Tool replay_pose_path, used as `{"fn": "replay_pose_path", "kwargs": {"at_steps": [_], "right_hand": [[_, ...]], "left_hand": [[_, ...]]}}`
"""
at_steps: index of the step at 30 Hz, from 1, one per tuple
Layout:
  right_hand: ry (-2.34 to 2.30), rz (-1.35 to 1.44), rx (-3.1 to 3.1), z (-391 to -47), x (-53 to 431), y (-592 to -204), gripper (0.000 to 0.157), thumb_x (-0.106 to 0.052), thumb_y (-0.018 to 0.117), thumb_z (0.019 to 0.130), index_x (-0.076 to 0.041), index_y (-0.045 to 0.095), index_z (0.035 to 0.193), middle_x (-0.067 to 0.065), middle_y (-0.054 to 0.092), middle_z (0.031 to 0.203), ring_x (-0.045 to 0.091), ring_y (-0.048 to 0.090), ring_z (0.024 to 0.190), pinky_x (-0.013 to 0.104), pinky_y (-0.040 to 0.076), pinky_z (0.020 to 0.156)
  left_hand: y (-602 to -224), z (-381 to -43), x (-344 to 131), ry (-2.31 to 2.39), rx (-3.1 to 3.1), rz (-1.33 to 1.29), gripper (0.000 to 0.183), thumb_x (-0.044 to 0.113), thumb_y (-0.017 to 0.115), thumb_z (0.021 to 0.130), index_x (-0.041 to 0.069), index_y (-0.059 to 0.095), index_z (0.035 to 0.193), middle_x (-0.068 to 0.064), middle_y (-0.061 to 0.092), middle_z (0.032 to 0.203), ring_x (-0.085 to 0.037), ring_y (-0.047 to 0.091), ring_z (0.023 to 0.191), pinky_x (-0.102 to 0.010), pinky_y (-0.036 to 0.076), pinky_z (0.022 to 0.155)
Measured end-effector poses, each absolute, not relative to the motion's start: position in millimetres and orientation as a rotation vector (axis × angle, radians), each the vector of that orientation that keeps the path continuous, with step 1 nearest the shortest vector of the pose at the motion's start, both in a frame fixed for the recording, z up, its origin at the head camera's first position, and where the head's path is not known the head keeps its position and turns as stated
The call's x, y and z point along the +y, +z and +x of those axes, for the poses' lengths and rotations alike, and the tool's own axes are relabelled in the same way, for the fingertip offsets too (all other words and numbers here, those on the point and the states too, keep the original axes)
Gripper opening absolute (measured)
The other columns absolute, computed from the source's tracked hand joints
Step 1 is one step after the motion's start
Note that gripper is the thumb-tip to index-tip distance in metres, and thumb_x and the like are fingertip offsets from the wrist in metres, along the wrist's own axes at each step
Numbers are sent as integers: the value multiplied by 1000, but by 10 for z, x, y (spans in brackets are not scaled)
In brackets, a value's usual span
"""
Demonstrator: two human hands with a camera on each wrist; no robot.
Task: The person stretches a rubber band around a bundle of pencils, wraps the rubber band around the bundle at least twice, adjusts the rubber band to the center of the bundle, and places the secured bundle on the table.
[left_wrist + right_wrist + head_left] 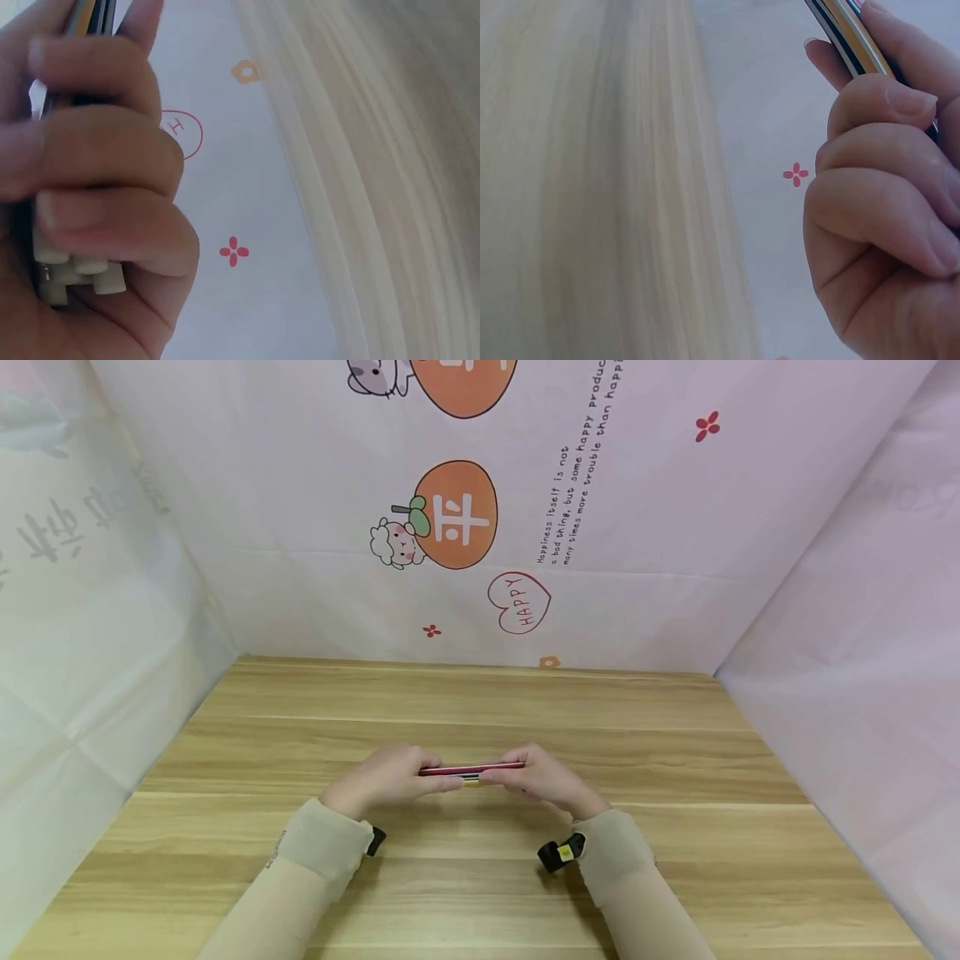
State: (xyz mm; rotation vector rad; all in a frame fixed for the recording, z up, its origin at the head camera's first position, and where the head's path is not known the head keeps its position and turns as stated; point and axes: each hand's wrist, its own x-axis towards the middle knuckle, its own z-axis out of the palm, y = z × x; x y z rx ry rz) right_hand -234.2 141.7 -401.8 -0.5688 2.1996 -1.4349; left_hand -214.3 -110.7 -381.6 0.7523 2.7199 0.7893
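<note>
Above the wood-grained worktop [457, 893], near its middle, a slim bundle [471, 770] is stretched roughly level from side to side, seen edge-on by the head camera as thin red, dark and yellowish lines. The left hand [395, 774] pinches one end and the right hand [542, 774] the other, so each grip is clamped on the bundle, thumbs on the near side and their tips just apart. From the wrists the bundle shows as narrow orange, black and pale strips pressed together; what exactly it is, I cannot tell. The other fingers of both hands are curled in, and several cream-coloured blocks [110, 279] poke out below the left hand's curled fingers, against the palm. Each forearm wears a beige cuff [617, 852] with a small black device [561, 853] on its inner side, the right one bearing a yellow mark. Behind the worktop rises a pale backdrop [300, 527] printed with orange fruit shapes [480, 547], small red flowers [707, 427] and a heart [519, 602] reading HAPPY.
</note>
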Motion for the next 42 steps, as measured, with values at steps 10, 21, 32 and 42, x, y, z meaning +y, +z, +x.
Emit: {"fn": "replay_pose_path", "kwargs": {"at_steps": [10, 21, 32, 42], "right_hand": [[-1504, -526, 2175, -2336, 1517, -3979, 33, -37, 70, 82, -9, 70, 98, 3, 48, 57, 10, 32, 41, 23, 26, 37], [-1631, -381, 2350, -2326, 1925, -3875, 48, -42, 60, 89, -4, 60, 117, 11, 66, 91, 36, 61, 71, 42, 52, 62], [-1524, -271, 2494, -2302, 2175, -3948, 37, -30, 63, 89, 2, 62, 109, 18, 64, 98, 36, 62, 83, 43, 52, 72], [-1394, -296, 2566, -2295, 2287, -4048, 23, -15, 65, 87, 4, 64, 101, 20, 64, 94, 31, 62, 80, 40, 53, 71]], "left_hand": [[-3832, -2135, -1066, 815, 2689, 761, 49, 62, 50, 85, 17, 66, 78, 10, 47, 59, -6, 34, 49, -24, 30, 46], [-3820, -2143, -1123, 770, 2733, 743, 46, 61, 50, 86, 18, 65, 78, 11, 47, 61, -7, 34, 52, -25, 30, 49], [-3880, -2162, -1128, 800, 2733, 732, 48, 63, 49, 84, 18, 65, 76, 10, 42, 58, -7, 32, 51, -24, 28, 49], [-3910, -2166, -1124, 841, 2723, 712, 47, 62, 50, 85, 19, 65, 77, 8, 43, 58, -8, 31, 50, -24, 28, 48]]}}
